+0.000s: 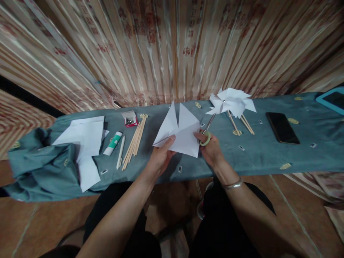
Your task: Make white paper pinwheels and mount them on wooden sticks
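Observation:
A white paper square point(182, 138) is held up over the cloth, with a slit running down from its top edge toward the middle. My left hand point(162, 154) pinches its lower left part, thumb on top. At the right edge of the sheet, my right hand point(209, 147) is closed around a pair of scissors point(205, 138) with pale green handles. Their blades point up and away, off the paper. The right thumb also touches the sheet's edge. Paper pinwheels point(233, 102) on wooden sticks lie just beyond the right hand.
On the blue-green cloth point(258, 154) lie white paper sheets point(90, 141), a glue stick point(113, 143), a white pen point(120, 152), several wooden sticks point(135, 143) and a small box of metal pins point(130, 120). Rightward are a phone point(282, 128) and a blue-framed device point(333, 99). A curtain point(161, 53) hangs behind.

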Demonstrator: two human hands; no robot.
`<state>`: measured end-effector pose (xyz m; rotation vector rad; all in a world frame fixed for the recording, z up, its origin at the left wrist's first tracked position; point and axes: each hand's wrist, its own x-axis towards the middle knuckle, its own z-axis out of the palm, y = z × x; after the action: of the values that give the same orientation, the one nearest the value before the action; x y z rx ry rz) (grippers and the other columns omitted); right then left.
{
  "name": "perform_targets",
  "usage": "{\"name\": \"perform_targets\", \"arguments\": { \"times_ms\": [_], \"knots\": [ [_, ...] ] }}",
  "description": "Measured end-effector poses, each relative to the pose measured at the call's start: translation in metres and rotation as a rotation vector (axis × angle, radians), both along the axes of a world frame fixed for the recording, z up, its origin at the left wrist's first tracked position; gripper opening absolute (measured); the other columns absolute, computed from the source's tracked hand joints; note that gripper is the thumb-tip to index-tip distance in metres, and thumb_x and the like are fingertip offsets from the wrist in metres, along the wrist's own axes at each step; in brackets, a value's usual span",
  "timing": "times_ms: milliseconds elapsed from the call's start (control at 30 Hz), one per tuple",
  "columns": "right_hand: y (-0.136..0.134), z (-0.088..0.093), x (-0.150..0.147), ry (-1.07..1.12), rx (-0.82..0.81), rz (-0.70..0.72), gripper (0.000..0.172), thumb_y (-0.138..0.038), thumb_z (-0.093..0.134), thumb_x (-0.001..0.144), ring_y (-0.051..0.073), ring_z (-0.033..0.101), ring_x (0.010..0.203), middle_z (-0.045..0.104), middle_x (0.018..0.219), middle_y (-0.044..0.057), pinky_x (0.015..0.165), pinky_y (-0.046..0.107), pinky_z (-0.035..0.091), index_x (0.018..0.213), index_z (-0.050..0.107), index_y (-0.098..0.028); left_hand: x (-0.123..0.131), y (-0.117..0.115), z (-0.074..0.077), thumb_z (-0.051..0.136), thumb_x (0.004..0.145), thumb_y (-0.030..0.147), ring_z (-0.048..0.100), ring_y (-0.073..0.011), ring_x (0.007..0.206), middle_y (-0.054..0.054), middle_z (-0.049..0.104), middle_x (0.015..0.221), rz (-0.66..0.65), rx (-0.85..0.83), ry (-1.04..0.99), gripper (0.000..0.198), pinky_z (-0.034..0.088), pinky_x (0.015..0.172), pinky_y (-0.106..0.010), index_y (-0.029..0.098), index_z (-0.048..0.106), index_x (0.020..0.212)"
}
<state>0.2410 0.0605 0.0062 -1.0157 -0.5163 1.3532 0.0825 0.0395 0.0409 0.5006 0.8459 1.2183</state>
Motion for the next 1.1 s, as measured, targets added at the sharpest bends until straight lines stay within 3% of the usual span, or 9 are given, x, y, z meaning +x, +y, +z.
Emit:
{"name": "perform_targets", "arguments": {
  "times_ms": [133,300,400,500,600,667,1100],
  "knots": [
    [-0.001,0.0,-0.004,-0.064,0.018,0.025,0.028,-0.028,0.089,0.056,0.01,0.061,0.063,0.07,0.073,-0.005,0.068,0.025,0.051,0.075,0.069,-0.021,0.0,0.004,0.001,0.071,0.084,0.021,0.07,-0.0195,0.096,-0.005,0.075,0.102,0.111,-0.081,-0.018,0.027,0.056,0.089,-0.033,0.017,0.066,0.11],
    [-0.008,0.001,0.003,-0.202,-0.01,0.16,0.042,-0.056,0.08,0.066,0.011,0.058,0.058,0.067,0.067,-0.002,0.057,0.025,0.045,0.083,0.069,-0.019,-0.013,0.014,0.009,0.057,0.093,0.015,0.071,-0.0184,0.1,-0.005,0.076,0.1,0.214,-0.098,-0.015,0.024,0.056,0.091,-0.032,0.018,0.063,0.116],
    [-0.019,0.002,0.011,-0.273,0.009,0.318,0.054,-0.066,0.072,0.071,0.014,0.062,0.064,0.072,0.076,0.003,0.059,0.026,0.045,0.096,0.068,-0.018,-0.024,0.022,0.015,0.056,0.094,0.016,0.07,-0.0189,0.103,-0.006,0.075,0.105,0.266,-0.032,-0.026,0.026,0.057,0.091,-0.032,0.018,0.062,0.119],
    [-0.032,0.006,0.016,-0.339,0.07,0.601,0.065,-0.071,0.07,0.07,0.015,0.063,0.069,0.073,0.083,0.007,0.062,0.027,0.046,0.104,0.066,-0.016,-0.034,0.028,0.022,0.055,0.094,0.015,0.07,-0.019,0.105,-0.007,0.075,0.11,0.305,0.023,-0.046,0.029,0.057,0.093,-0.033,0.018,0.06,0.123],
    [-0.042,0.012,0.018,-0.403,0.117,0.871,0.068,-0.071,0.069,0.071,0.016,0.062,0.072,0.073,0.086,0.009,0.067,0.03,0.048,0.107,0.064,-0.013,-0.039,0.032,0.025,0.053,0.095,0.015,0.069,-0.0186,0.106,-0.007,0.074,0.111,0.311,0.05,-0.064,0.032,0.057,0.095,-0.033,0.018,0.058,0.127],
    [-0.045,0.014,0.017,-0.43,0.11,0.951,0.07,-0.072,0.069,0.071,0.016,0.062,0.074,0.072,0.087,0.01,0.069,0.03,0.048,0.109,0.063,-0.013,-0.04,0.033,0.026,0.054,0.095,0.016,0.069,-0.0189,0.108,-0.007,0.074,0.112,0.303,0.062,-0.069,0.035,0.057,0.095,-0.033,0.02,0.056,0.13],
    [-0.04,0.011,0.016,-0.447,0.066,0.981,0.07,-0.068,0.073,0.07,0.015,0.062,0.073,0.07,0.084,0.008,0.068,0.03,0.049,0.108,0.061,-0.011,-0.029,0.026,0.02,0.058,0.093,0.021,0.067,-0.0233,0.11,-0.01,0.072,0.118,0.208,0.025,0.028,0.029,0.056,0.092,-0.038,0.017,0.062,0.121]
  ]
}}
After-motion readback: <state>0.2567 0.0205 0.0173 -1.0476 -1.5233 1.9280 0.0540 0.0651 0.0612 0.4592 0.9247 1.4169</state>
